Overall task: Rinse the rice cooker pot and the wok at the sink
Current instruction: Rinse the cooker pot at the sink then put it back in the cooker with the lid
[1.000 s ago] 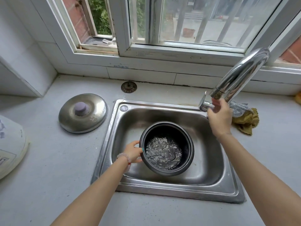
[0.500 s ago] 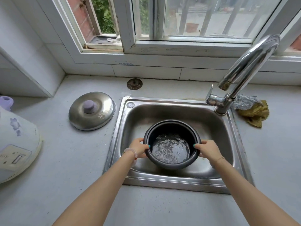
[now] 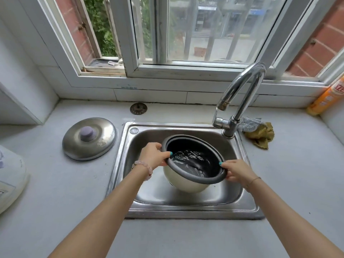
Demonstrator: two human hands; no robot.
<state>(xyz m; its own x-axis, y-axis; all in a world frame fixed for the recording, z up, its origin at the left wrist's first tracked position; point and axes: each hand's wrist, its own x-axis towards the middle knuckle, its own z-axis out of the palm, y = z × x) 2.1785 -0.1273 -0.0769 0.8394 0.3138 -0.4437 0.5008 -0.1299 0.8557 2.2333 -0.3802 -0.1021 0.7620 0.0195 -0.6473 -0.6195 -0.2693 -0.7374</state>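
Observation:
The rice cooker pot (image 3: 186,181), dark inside and cream outside, hangs over the steel sink (image 3: 186,203), lifted and tilted toward me. Water swirls inside it. My left hand (image 3: 152,154) grips the pot's rim on the left, thumb hooked inside. On the rim's right side my right hand (image 3: 237,170) grips it the same way. The chrome faucet (image 3: 240,94) curves over the sink's back right corner, and no water runs from its spout. No wok is in view.
A steel lid (image 3: 89,138) with a purple knob lies on the counter left of the sink. The white rice cooker body (image 3: 9,175) stands at the far left edge. A sink strainer (image 3: 138,108), a yellow rag with scrubber (image 3: 260,134) and an orange bottle (image 3: 327,97) sit behind.
My right hand left the faucet handle and took the pot's right rim. Both hands then raised the pot off the sink floor and tilted it toward me.

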